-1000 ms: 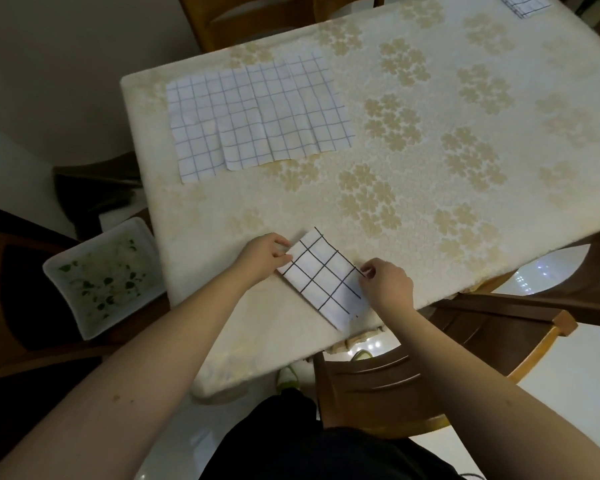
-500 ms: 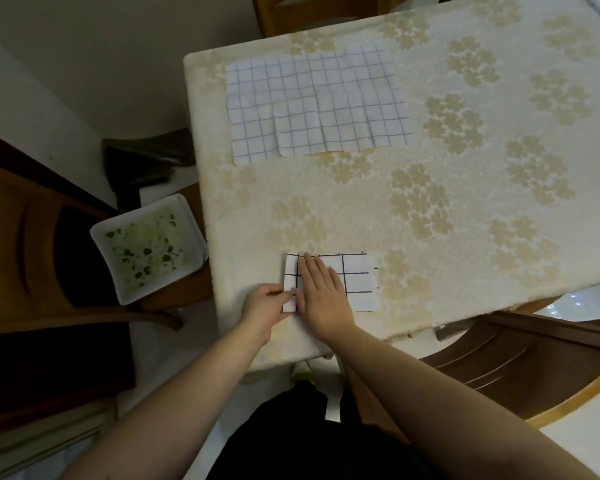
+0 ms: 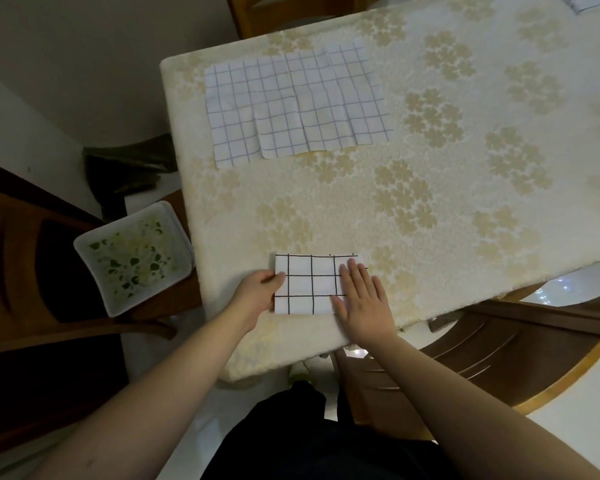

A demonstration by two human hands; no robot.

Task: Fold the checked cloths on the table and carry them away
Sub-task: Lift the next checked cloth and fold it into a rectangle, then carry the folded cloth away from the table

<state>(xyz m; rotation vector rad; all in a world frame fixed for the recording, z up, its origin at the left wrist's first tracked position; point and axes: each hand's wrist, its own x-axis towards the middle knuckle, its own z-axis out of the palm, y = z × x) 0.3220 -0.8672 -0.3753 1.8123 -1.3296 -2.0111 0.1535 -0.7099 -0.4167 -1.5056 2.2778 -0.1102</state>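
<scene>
A small folded white cloth with black checks (image 3: 309, 285) lies near the front edge of the table (image 3: 447, 216). My left hand (image 3: 257, 294) grips its left edge, fingers curled around it. My right hand (image 3: 362, 303) lies flat on the cloth's right end, fingers straight. A larger white cloth with thin blue checks (image 3: 297, 103) lies spread out and creased at the table's far left. The corner of a third checked cloth (image 3: 584, 0) shows at the top right edge of the view.
A pale floral tablecloth covers the table. A white tray with green bits (image 3: 134, 258) sits on a wooden chair (image 3: 21, 271) to the left. Another wooden chair (image 3: 499, 358) stands at the front right, and one more (image 3: 291, 12) at the far side.
My right hand has slid from the left part of the folded cloth to its right end, pressing flat. My left hand keeps hold of the left edge. The view has shifted left.
</scene>
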